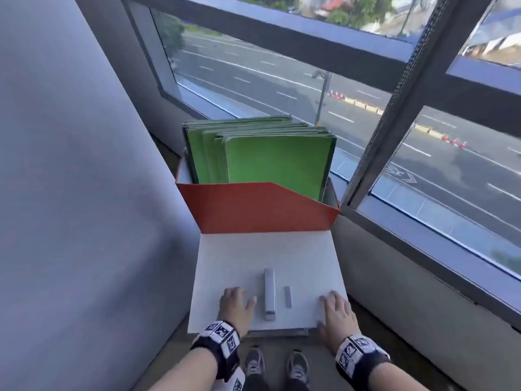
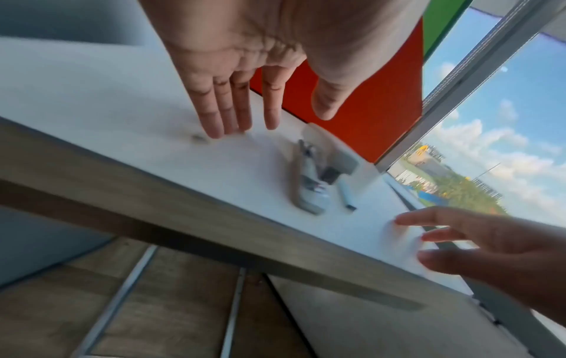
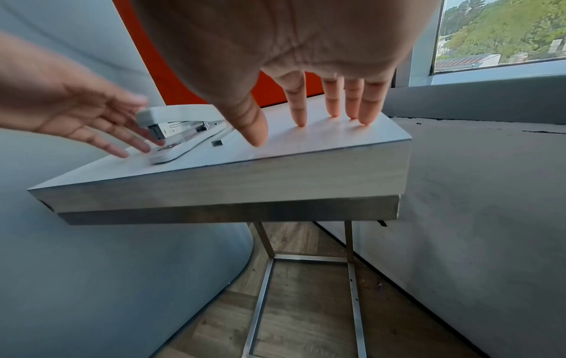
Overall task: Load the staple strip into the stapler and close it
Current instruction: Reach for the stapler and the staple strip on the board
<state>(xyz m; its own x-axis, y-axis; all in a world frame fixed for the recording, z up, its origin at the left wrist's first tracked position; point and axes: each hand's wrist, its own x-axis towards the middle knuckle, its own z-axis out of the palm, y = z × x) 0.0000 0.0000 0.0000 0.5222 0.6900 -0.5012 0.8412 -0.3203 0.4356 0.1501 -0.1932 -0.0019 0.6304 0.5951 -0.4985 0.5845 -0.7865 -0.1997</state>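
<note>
Head view shows the stapler (image 1: pixel 269 294) lying on the small white table (image 1: pixel 225 255), and it anchors everything. Just right of it sits the staple strip (image 1: pixel 287 297), apart from it, untouched. Left of the stapler, the left hand (image 1: pixel 235 304) lies flat, fingers straight and spread, holding nothing. Further right, past the strip, the right hand (image 1: pixel 337 313) also rests flat and empty, fingertips on the tabletop. So, by my read, we're at the very start: nothing loaded, the stapler not yet opened. Next move likely calls for steadying the base and swinging the top up. Whether the magazine already holds staples can't be made out, and the left wrist view is blurred.
</note>
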